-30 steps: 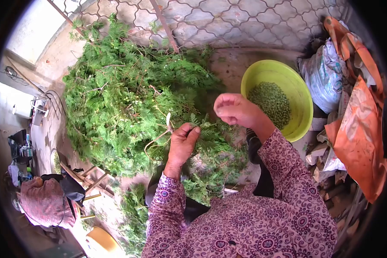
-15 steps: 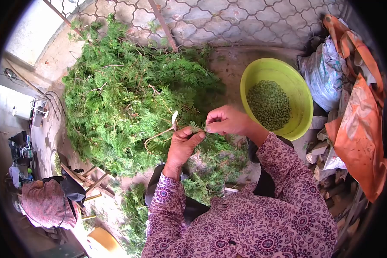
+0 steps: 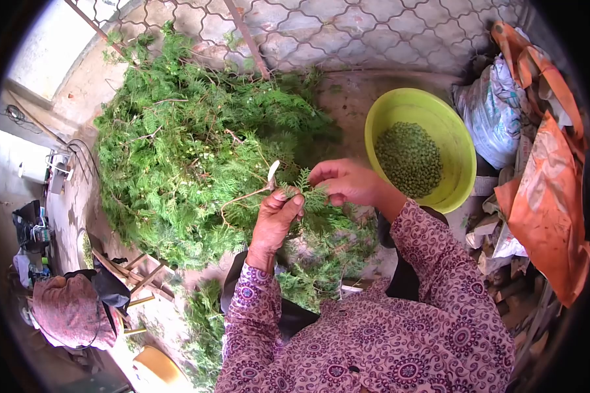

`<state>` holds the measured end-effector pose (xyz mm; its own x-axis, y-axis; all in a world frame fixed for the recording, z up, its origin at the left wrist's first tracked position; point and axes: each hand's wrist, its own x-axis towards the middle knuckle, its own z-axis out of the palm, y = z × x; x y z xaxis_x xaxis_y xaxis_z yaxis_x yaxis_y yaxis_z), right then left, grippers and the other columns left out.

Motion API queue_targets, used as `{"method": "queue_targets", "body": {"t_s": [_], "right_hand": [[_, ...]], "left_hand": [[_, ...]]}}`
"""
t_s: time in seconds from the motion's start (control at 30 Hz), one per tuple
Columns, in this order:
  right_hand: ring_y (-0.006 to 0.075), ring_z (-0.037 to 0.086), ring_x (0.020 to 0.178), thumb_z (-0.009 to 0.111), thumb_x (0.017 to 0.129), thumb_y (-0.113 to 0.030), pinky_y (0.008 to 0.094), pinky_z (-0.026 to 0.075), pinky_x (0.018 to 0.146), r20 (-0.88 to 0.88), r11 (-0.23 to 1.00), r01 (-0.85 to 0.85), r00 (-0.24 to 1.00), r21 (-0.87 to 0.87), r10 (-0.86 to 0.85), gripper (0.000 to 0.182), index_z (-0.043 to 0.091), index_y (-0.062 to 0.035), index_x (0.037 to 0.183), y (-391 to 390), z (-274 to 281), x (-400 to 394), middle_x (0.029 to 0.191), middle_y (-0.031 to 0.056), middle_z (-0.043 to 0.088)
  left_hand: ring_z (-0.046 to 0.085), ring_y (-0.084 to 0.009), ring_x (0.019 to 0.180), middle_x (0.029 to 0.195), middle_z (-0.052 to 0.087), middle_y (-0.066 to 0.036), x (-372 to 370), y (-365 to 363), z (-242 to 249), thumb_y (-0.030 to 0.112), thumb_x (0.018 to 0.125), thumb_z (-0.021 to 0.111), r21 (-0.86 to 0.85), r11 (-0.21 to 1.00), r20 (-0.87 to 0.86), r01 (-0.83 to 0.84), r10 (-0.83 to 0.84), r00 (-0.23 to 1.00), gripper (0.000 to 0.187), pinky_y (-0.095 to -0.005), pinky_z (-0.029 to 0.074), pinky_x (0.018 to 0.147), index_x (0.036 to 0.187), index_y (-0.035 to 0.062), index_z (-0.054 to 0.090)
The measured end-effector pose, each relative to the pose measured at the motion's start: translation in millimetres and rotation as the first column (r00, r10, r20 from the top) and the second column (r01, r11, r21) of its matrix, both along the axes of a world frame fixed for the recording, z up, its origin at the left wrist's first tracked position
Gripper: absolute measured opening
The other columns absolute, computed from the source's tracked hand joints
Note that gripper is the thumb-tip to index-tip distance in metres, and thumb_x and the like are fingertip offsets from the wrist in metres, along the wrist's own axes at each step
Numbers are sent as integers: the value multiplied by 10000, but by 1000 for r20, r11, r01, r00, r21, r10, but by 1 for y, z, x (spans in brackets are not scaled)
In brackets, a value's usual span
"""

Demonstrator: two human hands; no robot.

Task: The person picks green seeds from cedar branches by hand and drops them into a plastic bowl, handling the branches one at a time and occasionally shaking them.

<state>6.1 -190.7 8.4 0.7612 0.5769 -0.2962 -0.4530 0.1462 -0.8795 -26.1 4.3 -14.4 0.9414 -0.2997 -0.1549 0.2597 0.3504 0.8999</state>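
Observation:
My left hand (image 3: 275,223) is closed, thumb against fingers, on an evergreen branch (image 3: 246,196). The branch has a pale cut end pointing up and a bare stem that bends away to the left. A small leafy sprig of it (image 3: 307,185) sticks out past my left fingertips. Just right of that sprig is my right hand (image 3: 351,183), its fingers curled in a pinch at the leaves. Whatever lies between those fingertips is hidden. Beyond both hands a large heap of green evergreen cuttings (image 3: 177,144) covers the floor.
To the right stands a yellow-green basin (image 3: 462,170) holding many small round green cones (image 3: 410,157). Beside it are a white sack (image 3: 488,111) and an orange sack (image 3: 550,216). Wire mesh (image 3: 347,33) runs along the back. A cloth-covered seat (image 3: 72,308) sits at left.
My right hand has drawn slightly apart from my left fingertips, and the leafy sprig now shows between the hands. The left hand and branch have shifted slightly.

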Motion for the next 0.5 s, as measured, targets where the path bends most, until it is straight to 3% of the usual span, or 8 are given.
{"method": "queue_targets", "body": {"t_s": [0.13,0.2,0.33,0.43,0.5], "right_hand": [[53,442,525,543,784,-61,183,330,483,80,997,-68,995,46,64,186,531,-22,965,4,-3,-1,726,23,529],[56,468,551,557,767,-66,190,351,480,139,998,-56,989,-24,59,164,537,-16,923,4,1,-1,673,22,534],[53,443,517,555,767,-62,191,333,466,124,998,-61,990,-27,63,147,539,-22,907,6,-1,-2,646,23,528],[48,422,493,536,775,-43,189,316,461,55,997,-66,996,49,63,115,543,-29,889,9,-7,-4,578,-10,469],[54,394,468,504,773,-25,188,301,436,3,974,-118,993,191,119,106,546,-30,870,8,-6,-6,567,-7,461]], "left_hand": [[493,-51,579,712,577,28,0,-2,1,101,818,597,43,998,-43,-34,36,998,54,-188,395,521,860,66,598],[487,-50,573,704,572,30,1,-3,1,103,820,594,54,998,-56,-36,40,998,49,-188,391,516,851,66,596],[472,-47,560,684,561,33,1,-4,1,101,817,596,61,998,-64,-31,35,997,39,-188,379,504,830,64,594],[472,-46,563,686,563,32,0,-1,5,88,803,605,19,1000,-76,17,-16,997,37,-192,378,502,828,61,597],[475,-45,569,692,568,31,-3,-1,11,79,795,610,-26,998,-79,62,-64,995,42,-195,378,502,831,60,601]]}}
